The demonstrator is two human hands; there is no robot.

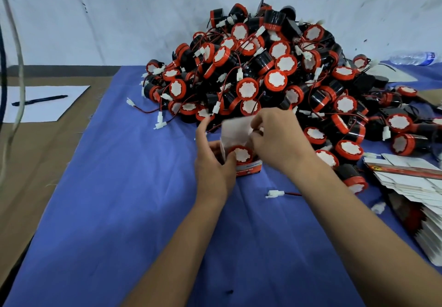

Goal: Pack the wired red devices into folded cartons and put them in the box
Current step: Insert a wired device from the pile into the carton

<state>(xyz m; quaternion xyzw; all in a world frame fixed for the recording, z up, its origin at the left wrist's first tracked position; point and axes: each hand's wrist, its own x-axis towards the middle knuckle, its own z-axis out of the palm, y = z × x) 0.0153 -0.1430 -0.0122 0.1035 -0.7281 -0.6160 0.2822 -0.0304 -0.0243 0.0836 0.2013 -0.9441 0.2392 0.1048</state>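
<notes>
A big heap of red-and-black wired devices (275, 77) with white faces lies on the blue cloth against the wall. In front of it stands a small red-and-white carton (248, 169) with one device (241, 154) sitting in its open top. My left hand (212, 165) grips the carton's left side, forefinger raised. My right hand (277, 139) pinches the carton's white top flap (235, 127), which stands up. A stack of flat unfolded cartons (411, 184) lies at the right.
A loose white connector with a red wire (275, 193) lies on the blue cloth (119, 199) just below the carton. At the left, a black pen (39, 100) rests on a white sheet. A plastic bottle (413, 57) lies far right. Cables hang at the left edge.
</notes>
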